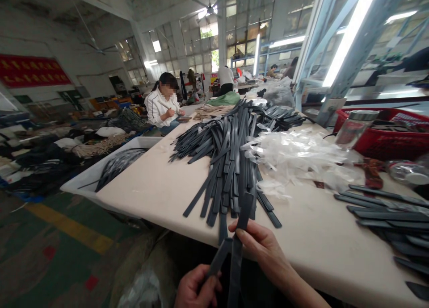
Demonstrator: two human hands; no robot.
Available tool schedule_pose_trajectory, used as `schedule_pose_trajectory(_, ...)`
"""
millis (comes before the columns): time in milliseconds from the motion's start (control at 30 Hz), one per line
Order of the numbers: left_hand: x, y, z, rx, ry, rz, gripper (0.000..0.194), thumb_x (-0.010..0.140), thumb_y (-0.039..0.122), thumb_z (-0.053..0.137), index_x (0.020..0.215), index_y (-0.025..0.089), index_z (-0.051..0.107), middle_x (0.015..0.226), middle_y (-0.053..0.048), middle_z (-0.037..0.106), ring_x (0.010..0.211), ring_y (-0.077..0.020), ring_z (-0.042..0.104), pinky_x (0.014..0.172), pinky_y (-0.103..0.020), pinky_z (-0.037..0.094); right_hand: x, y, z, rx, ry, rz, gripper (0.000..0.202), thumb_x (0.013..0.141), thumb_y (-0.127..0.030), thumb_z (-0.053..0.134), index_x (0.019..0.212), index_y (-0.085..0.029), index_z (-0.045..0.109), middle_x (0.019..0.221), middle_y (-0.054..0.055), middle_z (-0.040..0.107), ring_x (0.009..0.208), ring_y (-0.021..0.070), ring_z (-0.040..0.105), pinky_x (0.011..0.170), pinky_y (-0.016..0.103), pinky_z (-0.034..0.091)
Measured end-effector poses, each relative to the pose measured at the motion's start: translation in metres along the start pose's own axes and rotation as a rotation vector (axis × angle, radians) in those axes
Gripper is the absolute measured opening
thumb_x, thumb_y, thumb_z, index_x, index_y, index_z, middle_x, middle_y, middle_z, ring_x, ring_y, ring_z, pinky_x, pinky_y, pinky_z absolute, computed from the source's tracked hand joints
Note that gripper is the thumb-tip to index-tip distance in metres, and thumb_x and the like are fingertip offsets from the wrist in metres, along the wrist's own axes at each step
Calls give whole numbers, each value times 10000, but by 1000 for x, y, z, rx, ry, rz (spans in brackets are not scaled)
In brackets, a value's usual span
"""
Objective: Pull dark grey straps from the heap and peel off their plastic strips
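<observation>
My left hand [196,288] grips the lower end of a dark grey strap [219,256] near the bottom edge of the view. My right hand [263,247] pinches another dark strap [239,236] that runs up toward the table edge; the two straps cross between my hands. Just beyond my hands a big pile of the same dark straps [231,151] lies spread along the pale table [157,183]. A heap of clear plastic sleeves [295,156] lies right of the pile.
More straps, some in clear sleeves [392,214], lie at the right. A red basket [395,140] and a glass jar [351,127] stand behind them. A white tub with straps [110,167] stands left of the table. A seated person in white [164,105] works farther back.
</observation>
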State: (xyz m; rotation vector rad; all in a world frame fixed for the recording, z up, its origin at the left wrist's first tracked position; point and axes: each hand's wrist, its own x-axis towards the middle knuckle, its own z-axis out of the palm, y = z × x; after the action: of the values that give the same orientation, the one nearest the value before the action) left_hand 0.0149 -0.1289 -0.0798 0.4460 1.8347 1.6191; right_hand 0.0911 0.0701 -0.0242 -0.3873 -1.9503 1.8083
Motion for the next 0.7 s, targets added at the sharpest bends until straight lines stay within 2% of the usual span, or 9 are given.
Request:
schedule_pose_trajectory(133,1,5,-2,10,-29,1,534,685,693,691,769,167,729,607,-18,638,442,-74,484,471,-198,318,-8,-3,4,-9,-57,-80,232,930,-398,578,915,-233,739,880,24,650,795,184,616,749,289,487)
schedule_pose_trajectory(300,3,1,-6,58,-23,12,524,707,682,679,778,165,727,616,-13,633,462,-83,497,489,-207,344,-12,-9,-1,-112,-62,-178,168,922,-316,592,896,-234,736,890,23,677,807,177,641,741,266,497)
schedule_pose_trajectory(433,2,-2,-8,140,-30,53,520,756,682,623,822,178,732,669,-29,661,494,-103,535,515,-218,389,-11,-9,-1,-241,-1,-250,98,884,-227,616,861,-222,712,825,5,678,752,158,647,700,238,498)
schedule_pose_trajectory(533,1,-2,-11,281,-35,131,498,810,661,564,818,196,742,676,-40,676,549,-127,568,560,-228,423,-10,-9,1,-337,65,-340,99,870,-176,594,819,-211,671,756,-8,658,701,147,628,672,230,485)
schedule_pose_trajectory(700,-6,-4,-14,425,-61,258,456,863,610,512,771,228,744,644,-32,688,603,-149,614,609,-228,450,-7,-14,-10,-375,151,-420,107,896,-183,576,830,-214,654,789,-1,671,733,152,643,686,233,491)
